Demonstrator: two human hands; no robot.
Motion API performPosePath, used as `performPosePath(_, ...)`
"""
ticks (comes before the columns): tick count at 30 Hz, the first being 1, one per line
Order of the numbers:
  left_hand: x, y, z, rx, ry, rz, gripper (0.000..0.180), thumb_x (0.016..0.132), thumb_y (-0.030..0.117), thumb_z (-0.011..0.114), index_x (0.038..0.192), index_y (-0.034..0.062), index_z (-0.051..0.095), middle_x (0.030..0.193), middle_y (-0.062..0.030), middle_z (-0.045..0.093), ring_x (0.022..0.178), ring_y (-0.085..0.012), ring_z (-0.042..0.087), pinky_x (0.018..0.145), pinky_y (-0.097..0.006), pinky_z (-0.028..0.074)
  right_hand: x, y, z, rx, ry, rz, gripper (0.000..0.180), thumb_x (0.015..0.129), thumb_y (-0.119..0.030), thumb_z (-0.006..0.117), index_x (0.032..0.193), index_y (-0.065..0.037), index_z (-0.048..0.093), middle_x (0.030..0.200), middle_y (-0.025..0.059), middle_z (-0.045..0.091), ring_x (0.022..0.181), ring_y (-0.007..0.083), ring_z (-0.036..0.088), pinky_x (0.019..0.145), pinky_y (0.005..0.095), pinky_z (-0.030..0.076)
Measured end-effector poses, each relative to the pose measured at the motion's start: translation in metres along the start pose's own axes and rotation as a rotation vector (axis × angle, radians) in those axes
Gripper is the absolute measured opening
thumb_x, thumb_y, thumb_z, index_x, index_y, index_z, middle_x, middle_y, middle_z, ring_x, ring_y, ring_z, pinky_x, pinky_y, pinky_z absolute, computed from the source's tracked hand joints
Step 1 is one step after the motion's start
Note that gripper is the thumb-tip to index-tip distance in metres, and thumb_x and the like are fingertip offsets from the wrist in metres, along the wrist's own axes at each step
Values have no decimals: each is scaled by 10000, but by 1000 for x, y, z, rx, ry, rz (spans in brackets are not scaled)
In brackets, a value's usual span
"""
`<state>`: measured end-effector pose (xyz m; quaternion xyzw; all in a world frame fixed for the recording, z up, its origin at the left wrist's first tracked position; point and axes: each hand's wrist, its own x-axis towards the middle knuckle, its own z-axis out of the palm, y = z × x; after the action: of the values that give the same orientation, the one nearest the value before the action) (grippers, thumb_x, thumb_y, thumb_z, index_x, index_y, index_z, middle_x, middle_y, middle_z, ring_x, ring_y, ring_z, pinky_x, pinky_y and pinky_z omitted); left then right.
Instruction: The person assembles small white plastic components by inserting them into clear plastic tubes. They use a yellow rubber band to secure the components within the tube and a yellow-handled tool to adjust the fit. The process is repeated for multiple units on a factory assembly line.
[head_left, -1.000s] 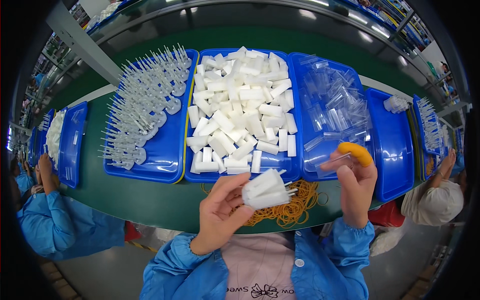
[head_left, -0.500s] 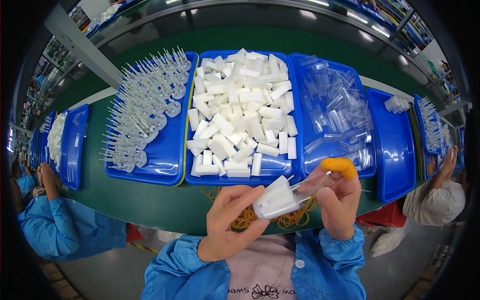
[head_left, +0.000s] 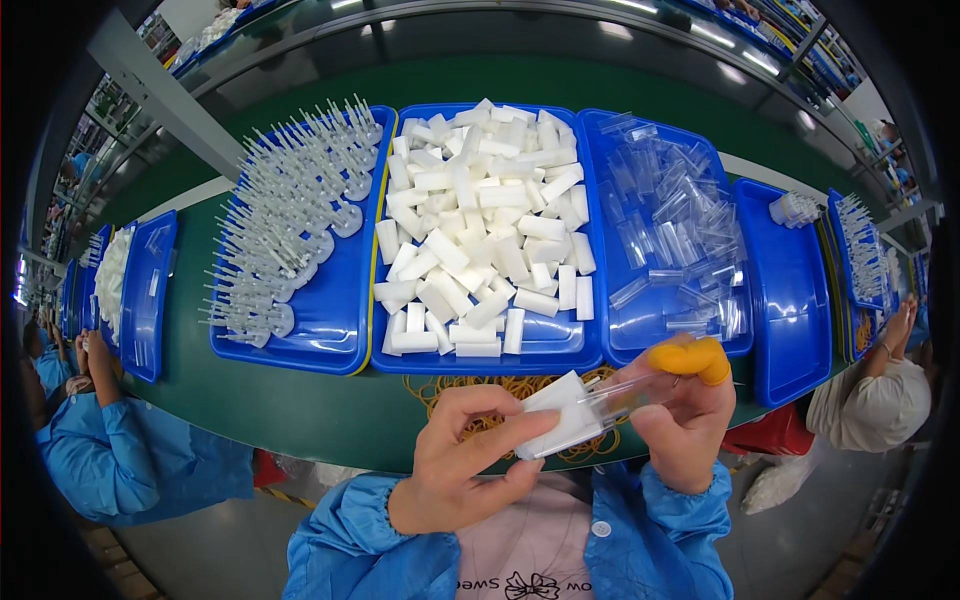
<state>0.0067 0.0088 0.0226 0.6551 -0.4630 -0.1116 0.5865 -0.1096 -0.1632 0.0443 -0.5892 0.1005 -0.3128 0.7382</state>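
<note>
In front of my chest, my left hand [head_left: 455, 465] grips a white foam-like block [head_left: 562, 420], fingers along its sides. A clear plastic sleeve [head_left: 628, 394] meets the block's right end; whether the block sits inside it I cannot make out. On the sleeve's other end, my right hand [head_left: 692, 415] is closed, with a yellow finger cot [head_left: 692, 358] over one finger. Thin pale rods show near where block and sleeve meet. Below and behind my hands lie tan rubber bands [head_left: 595, 443] on the green table [head_left: 250, 400].
A blue tray [head_left: 480, 112] of white blocks stands straight ahead. To its left a blue tray [head_left: 335, 320] holds upright pale stemmed pieces; to its right one [head_left: 625, 335] holds clear sleeves. Farther right is another blue tray [head_left: 795, 340]. Co-workers sit on both sides.
Both hands have shifted slightly, the right one a little to the right and down. The block has turned in my left fingers and now shows a broad flat white face.
</note>
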Motion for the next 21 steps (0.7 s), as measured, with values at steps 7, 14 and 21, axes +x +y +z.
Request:
performPosePath(7, 3, -1, -3, -94, -9, -52, 440, 665, -16, 705, 1100, 29, 654, 1060, -115, 499, 922, -211, 552, 800, -308, 478, 0, -1, -7, -24, -61, 94, 383, 731, 51, 685, 1086, 35, 540, 1025, 136, 588, 969, 245, 618, 873, 364, 487)
performPosePath(14, 1, -22, -2, -428, 84, -277, 437, 737, -64, 699, 1148, -42, 552, 1196, -144, 452, 1084, -217, 530, 948, -334, 462, 16, -6, -20, -522, -116, -110, 268, 712, -54, 696, 963, 0, 618, 975, 93, 621, 1030, 278, 550, 884, 382, 418)
performPosePath(21, -1, -27, -3, -823, 55, -410, 419, 771, -28, 708, 1156, -47, 545, 1189, -136, 476, 1080, -218, 546, 965, -350, 462, 12, -1, -22, -615, -127, -121, 231, 698, -97, 730, 905, -29, 651, 930, 72, 641, 1069, 284, 527, 919, 421, 390)
